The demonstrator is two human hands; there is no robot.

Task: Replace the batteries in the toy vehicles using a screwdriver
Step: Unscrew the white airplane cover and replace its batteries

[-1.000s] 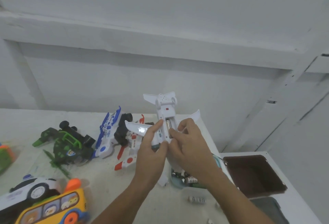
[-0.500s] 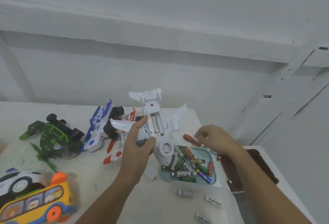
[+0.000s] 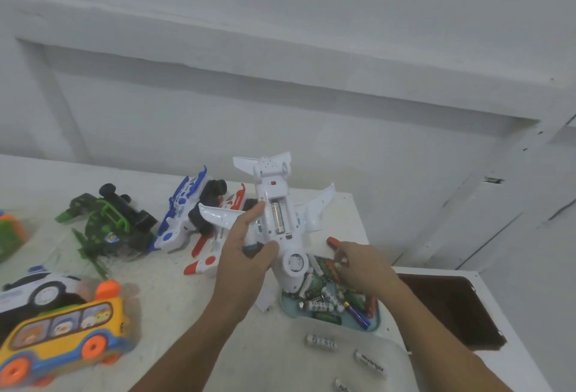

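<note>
L hand [image 3: 246, 254] grips plane [image 3: 274, 192] (bay [image 3: 278, 215] open), R hand [image 3: 364, 263] pinches battery [image 3: 340, 262].

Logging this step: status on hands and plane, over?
Left hand grips white toy plane, battery bay open, one cell visible inside. Right hand reaching into battery tray, grip unclear. Nothing blocking; screwdriver lies beyond tray.

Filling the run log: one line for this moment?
left hand: holds plane, bay open | right hand: pinches battery at tray | screwdriver: on table
</note>
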